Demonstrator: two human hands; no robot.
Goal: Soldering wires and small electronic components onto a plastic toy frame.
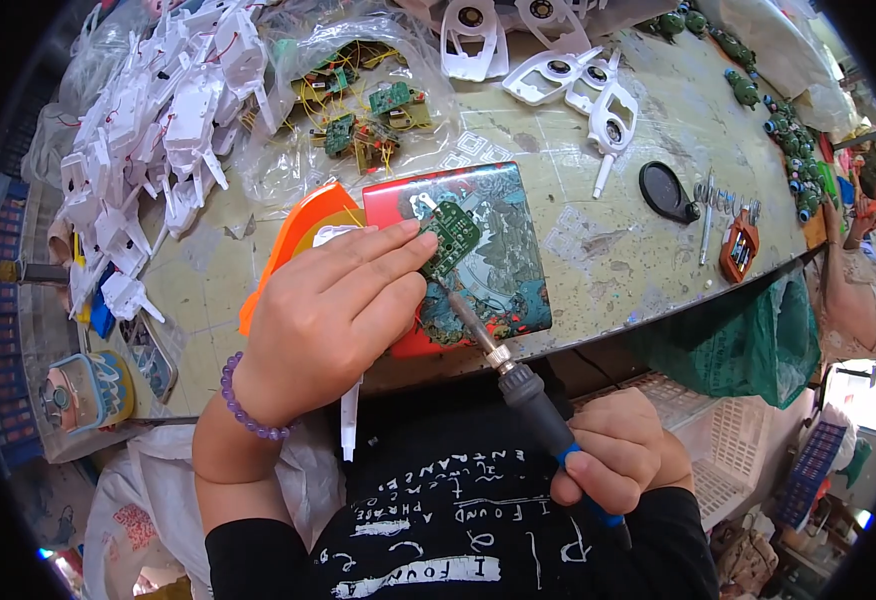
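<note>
My left hand (328, 315), with a purple bead bracelet at the wrist, holds down a green circuit board (460, 232) by its left edge. The board lies over a flat, patterned red and teal box (513, 270). In my right hand (613, 450) is a soldering iron (528, 385) with a dark grip, its tip meeting the board's lower edge close to my left fingertips. Below my left hand sticks out the stem of a white plastic housing (349, 425), mostly covered by the hand. An orange curved piece (288, 240) lies left of the box.
White plastic housings (193, 110) are heaped at the far left. Beside them, a clear bag holds wired circuit boards (358, 110). Further white frames (603, 100) lie at the back. Rightward are a black round lid (666, 190), an orange screwdriver-bit holder (739, 245) and small green figures (793, 150).
</note>
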